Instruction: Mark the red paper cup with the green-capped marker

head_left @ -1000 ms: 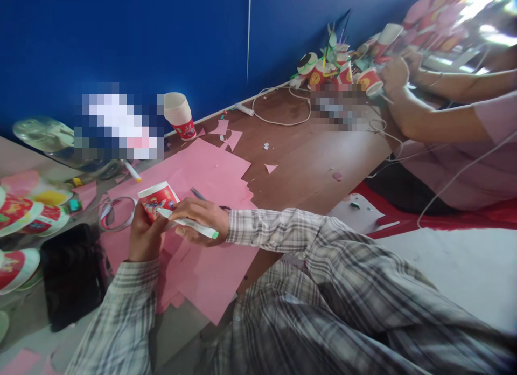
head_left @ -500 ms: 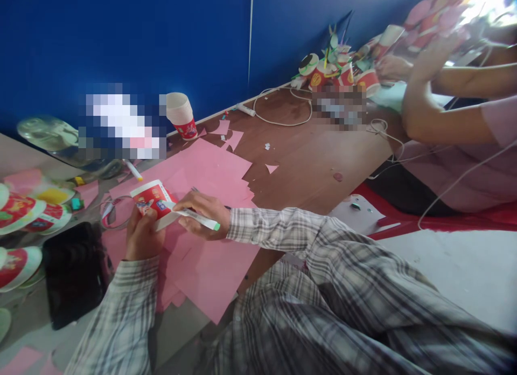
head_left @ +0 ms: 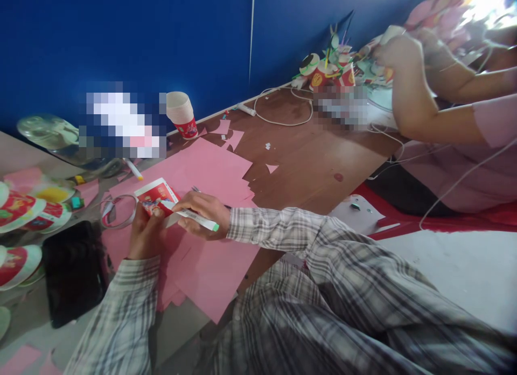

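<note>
My left hand is closed around the lower part of a red printed paper cup, held tilted above the pink paper. My right hand grips a white marker with a green end. The marker's other end meets the cup's side, where its tip is hard to make out. Beneath both hands, sheets of pink paper lie spread out, some with cut edges.
A stack of paper cups stands by the blue wall, near a clear bottle. At left are a black phone and more cups. A co-worker's arm works at the right, behind a white cable.
The cup in my left hand has turned and shifted slightly to the right. My right hand and marker have barely moved. The co-worker's arms have shifted position.
</note>
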`<state>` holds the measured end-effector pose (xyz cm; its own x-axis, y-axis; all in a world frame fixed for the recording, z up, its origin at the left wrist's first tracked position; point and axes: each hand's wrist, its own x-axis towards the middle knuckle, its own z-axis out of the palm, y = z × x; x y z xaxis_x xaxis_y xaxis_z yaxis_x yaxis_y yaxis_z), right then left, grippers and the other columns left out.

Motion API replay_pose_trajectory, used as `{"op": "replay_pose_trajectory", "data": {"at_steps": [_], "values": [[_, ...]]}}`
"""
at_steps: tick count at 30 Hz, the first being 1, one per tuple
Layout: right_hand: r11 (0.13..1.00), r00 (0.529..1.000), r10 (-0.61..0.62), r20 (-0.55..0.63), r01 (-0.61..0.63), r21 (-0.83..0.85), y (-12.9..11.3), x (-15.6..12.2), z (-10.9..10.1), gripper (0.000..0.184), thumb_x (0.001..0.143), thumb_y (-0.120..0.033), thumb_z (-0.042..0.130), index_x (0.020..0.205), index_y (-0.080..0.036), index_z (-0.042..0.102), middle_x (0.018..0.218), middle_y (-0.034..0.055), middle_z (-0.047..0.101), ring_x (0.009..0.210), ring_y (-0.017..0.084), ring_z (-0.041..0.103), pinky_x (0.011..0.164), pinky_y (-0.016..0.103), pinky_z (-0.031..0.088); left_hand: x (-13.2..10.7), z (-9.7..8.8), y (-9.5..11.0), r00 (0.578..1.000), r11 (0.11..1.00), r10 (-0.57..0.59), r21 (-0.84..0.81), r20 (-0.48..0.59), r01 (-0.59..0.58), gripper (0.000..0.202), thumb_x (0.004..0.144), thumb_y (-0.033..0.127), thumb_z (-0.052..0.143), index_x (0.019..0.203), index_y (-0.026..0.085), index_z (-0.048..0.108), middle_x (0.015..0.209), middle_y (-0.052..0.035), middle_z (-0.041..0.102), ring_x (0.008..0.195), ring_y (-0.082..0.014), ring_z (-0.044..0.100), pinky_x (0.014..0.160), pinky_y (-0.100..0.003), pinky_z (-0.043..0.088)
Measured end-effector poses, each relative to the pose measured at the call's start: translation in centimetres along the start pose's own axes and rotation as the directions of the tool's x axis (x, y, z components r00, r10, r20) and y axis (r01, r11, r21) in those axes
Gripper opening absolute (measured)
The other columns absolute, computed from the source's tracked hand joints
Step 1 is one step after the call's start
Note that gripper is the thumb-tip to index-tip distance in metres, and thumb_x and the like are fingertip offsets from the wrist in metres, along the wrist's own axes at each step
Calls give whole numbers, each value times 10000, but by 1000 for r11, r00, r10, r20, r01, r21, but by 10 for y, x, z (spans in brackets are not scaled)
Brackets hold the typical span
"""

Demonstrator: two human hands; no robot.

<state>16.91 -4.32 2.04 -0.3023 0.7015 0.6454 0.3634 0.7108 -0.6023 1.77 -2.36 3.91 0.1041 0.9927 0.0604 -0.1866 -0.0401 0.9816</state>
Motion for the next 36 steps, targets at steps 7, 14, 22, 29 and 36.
{"op": "replay_pose_trajectory", "data": {"at_steps": [7,14,22,29,36], "values": [[1000,999,-24,-34,24,-5,0,0,0,252,869,-230,444,1068,-86,498,986,103,599,938,131,567,915,278,477,0,-3,-4,999,996,37,84,12,-38,383,648,432,633,931,194,530,829,16,548,724,-61,507,684,-192,404],[1000,999,-17,-31,17,-8,1,1,1,256,868,-236,449,1074,-90,494,989,98,599,948,126,563,918,270,466,0,-1,-6,997,996,58,68,50,-62,359,675,433,606,934,200,520,862,3,539,756,-80,512,701,-214,402],[1000,1000,-9,-11,9,-17,1,2,-1,266,871,-247,444,1077,-88,498,995,104,599,934,137,568,911,288,461,2,-7,-11,994,983,76,162,74,-87,387,702,453,565,982,197,489,896,-7,532,771,-90,502,731,-237,393],[998,1000,8,23,-6,-63,0,1,-1,254,867,-229,453,1076,-89,484,1007,108,595,985,125,559,943,267,456,2,-7,-11,996,974,79,210,48,-88,412,678,490,573,948,190,494,861,-5,534,739,-86,496,698,-225,389],[1000,999,-2,-37,2,-6,2,1,1,248,860,-229,460,1067,-97,498,997,102,608,947,133,571,908,273,461,3,-11,-13,993,964,86,246,80,-104,398,711,478,540,976,190,468,876,-6,518,744,-91,481,708,-240,382]]}}
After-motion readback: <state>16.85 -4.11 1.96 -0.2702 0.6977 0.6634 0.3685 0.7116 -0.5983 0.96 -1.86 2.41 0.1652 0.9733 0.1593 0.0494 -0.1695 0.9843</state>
